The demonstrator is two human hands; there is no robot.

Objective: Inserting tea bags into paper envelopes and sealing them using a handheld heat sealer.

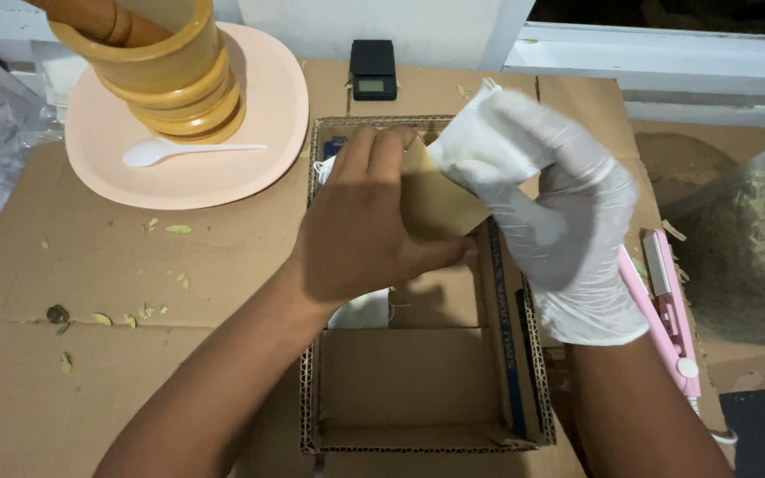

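My bare left hand (365, 232) grips a brown paper pouch (436, 202) above an open cardboard box (506, 372). In a white glove, my right hand (560, 212) pinches a small white sachet (475, 137) against the pouch's upper edge. The two hands touch over the box's far half. Another white sachet (360, 310) lies inside the box, partly hidden under my left wrist.
A pink plate (267, 115) at the back left carries a wooden mortar with pestle (166, 75) and a white spoon (174, 151). A small black scale (373, 69) sits behind the box. A pink heat sealer (670, 310) and a clear bag of dried leaves (754, 248) lie at right. Leaf bits dot the cardboard.
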